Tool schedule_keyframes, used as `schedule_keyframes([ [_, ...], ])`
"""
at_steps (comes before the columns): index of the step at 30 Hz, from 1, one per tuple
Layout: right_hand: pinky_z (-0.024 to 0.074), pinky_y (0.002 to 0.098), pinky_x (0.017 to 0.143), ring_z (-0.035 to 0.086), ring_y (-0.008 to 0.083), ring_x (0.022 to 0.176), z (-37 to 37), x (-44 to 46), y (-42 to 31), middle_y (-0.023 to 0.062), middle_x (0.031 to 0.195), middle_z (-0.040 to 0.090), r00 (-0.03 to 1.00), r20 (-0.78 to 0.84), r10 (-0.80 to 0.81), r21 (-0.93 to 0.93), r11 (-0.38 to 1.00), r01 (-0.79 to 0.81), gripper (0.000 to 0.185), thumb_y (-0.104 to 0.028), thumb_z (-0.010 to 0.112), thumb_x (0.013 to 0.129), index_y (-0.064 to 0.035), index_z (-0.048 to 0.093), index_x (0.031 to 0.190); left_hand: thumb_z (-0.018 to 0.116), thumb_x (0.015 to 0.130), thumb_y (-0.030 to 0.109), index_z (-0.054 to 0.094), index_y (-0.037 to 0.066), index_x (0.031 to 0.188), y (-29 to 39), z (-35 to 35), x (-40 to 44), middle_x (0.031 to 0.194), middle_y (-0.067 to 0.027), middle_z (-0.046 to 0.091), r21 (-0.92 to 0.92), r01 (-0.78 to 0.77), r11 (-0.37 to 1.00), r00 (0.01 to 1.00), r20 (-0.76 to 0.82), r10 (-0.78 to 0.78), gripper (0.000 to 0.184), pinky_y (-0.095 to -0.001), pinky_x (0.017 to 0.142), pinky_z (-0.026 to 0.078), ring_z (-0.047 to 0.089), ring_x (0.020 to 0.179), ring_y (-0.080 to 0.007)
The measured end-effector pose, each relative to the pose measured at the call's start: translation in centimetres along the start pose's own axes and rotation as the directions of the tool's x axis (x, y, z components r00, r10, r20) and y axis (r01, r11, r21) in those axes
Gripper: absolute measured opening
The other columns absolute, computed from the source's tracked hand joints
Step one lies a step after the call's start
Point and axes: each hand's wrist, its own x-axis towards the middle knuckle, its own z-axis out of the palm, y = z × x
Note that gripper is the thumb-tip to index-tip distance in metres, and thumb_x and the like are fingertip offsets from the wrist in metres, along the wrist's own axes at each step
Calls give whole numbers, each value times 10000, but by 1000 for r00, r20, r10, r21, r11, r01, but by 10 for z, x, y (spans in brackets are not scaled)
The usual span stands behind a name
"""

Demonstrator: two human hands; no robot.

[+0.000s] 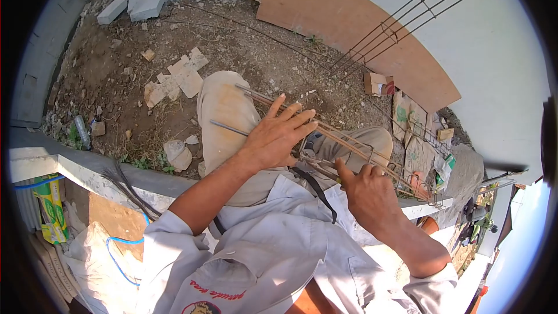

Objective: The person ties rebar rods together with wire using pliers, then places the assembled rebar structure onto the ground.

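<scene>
A narrow rebar cage (343, 138) of thin rods and square stirrups lies across my thighs, running from upper left to lower right. My left hand (276, 134) lies over its rods, palm down, with the fingers stretched out and spread; the thumb is partly hidden. A loose rod end (228, 127) sticks out to the left beneath this hand. My right hand (369, 192) is closed around the handles of metal pincers (319, 164), index finger extended along them. The pincers' jaws are beside a stirrup close to my left hand, but their exact contact is unclear.
Another rebar cage (401, 23) leans on the white wall, near a brown board (343, 29). Pale blocks (148, 4) and broken tile pieces (187, 72) lie on the soil. Paper sacks (415, 139) and a small carton (376, 84) are at right. A low concrete ledge (116, 181) runs behind me.
</scene>
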Motion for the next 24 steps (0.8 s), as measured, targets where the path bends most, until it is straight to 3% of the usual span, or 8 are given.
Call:
schedule_keyframes([
  [5, 581, 402, 727, 746, 282, 788, 28, 3, 11, 160, 835, 731, 984, 170, -46, 465, 885, -39, 579, -262, 888, 889, -22, 601, 1331, 1010, 570, 286, 617, 148, 1501, -3, 3, 0, 1605, -62, 546, -16, 1, 1000, 1000, -19, -2, 1020, -598, 1324, 220, 467, 1505, -318],
  [9, 531, 370, 696, 642, 199, 684, 57, 11, 23, 106, 764, 691, 896, 391, -208, 899, 294, -324, 707, -224, 1013, 732, 14, 632, 1278, 1009, 559, 274, 625, 154, 1495, -5, 2, 3, 1604, -62, 549, -20, -6, 1000, 1000, -10, 6, 1019, -595, 1323, 223, 474, 1500, -312],
  [12, 543, 400, 704, 699, 295, 716, 71, 15, 24, 179, 754, 712, 880, 394, -266, 915, 206, -347, 723, -167, 971, 733, 69, 600, 1307, 1009, 551, 265, 630, 154, 1491, -5, 5, 3, 1603, -64, 550, -19, -15, 1000, 1000, -24, 14, 1020, -593, 1324, 222, 475, 1498, -312],
  [15, 538, 396, 672, 683, 311, 701, 62, 4, 16, 143, 792, 682, 954, 285, -92, 843, 498, -204, 743, -144, 892, 760, 68, 559, 1389, 1009, 549, 263, 632, 153, 1490, -5, 5, 2, 1604, -64, 550, -14, -8, 1000, 1000, -26, 8, 1020, -594, 1324, 219, 475, 1498, -314],
  [16, 546, 404, 666, 679, 317, 704, 63, -3, 9, 138, 813, 664, 998, 65, 1, 722, 690, -48, 739, -132, 848, 775, 68, 542, 1417, 1008, 548, 264, 632, 153, 1491, -4, 5, 3, 1605, -64, 549, -17, -3, 1000, 1000, -23, 3, 1021, -594, 1324, 218, 474, 1499, -315],
  [19, 596, 456, 658, 665, 338, 727, 64, -20, 2, 137, 905, 590, 885, -463, -49, 13, 998, 62, 722, -95, 683, 837, 64, 488, 1513, 1001, 608, 327, 627, 145, 1490, -4, 2, 4, 1605, -70, 540, 8, -4, 1000, 1000, 4, 4, 975, -594, 1331, 197, 468, 1504, -326],
  [22, 606, 493, 709, 699, 423, 832, 73, -29, -7, 180, 997, 622, 983, -182, 36, 86, 996, -20, 739, -223, 746, 874, 45, 482, 1510, 1001, 608, 321, 624, 145, 1493, -3, -1, 7, 1603, -71, 540, 8, 0, 1000, 1000, 21, 0, 978, -597, 1332, 194, 466, 1503, -325],
  [24, 584, 466, 682, 714, 363, 790, 55, -30, -4, 175, 975, 680, 999, -15, 38, 347, 937, -31, 689, -181, 776, 875, 73, 517, 1460, 1001, 606, 318, 622, 146, 1495, -4, 3, 6, 1601, -71, 541, 18, -16, 1000, 1000, 1, 16, 981, -598, 1332, 195, 465, 1502, -323],
])
